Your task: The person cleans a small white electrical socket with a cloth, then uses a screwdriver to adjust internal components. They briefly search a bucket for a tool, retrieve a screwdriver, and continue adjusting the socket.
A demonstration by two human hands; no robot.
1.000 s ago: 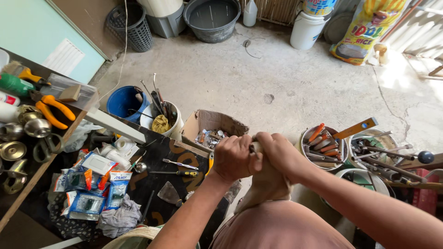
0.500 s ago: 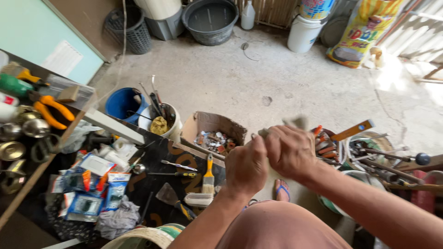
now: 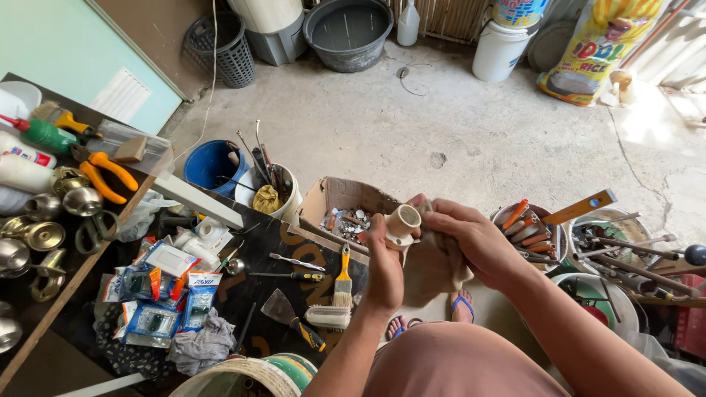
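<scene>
My left hand (image 3: 382, 268) grips a short cream plastic pipe fitting (image 3: 402, 220), its round open end facing up. My right hand (image 3: 471, 239) presses a beige rag (image 3: 430, 272) against the side of the fitting; the cloth hangs down below both hands. Both hands are raised in front of my lap, above an open cardboard box (image 3: 342, 195) of small metal parts on the concrete floor. My feet in blue sandals (image 3: 462, 303) show beneath the rag.
To the left a dark board (image 3: 276, 242) carries a paintbrush (image 3: 343, 283), screwdrivers, a scraper, packets and rags. A workbench at far left bears orange pliers (image 3: 107, 176) and metal cups. Buckets of tools stand on the right (image 3: 529, 228); a blue bucket (image 3: 209, 163) on the left.
The hands have shifted and turned the work: the cream fitting, hidden in the rag before, now stands exposed in my left hand with its open end up. The view has tilted slightly.
</scene>
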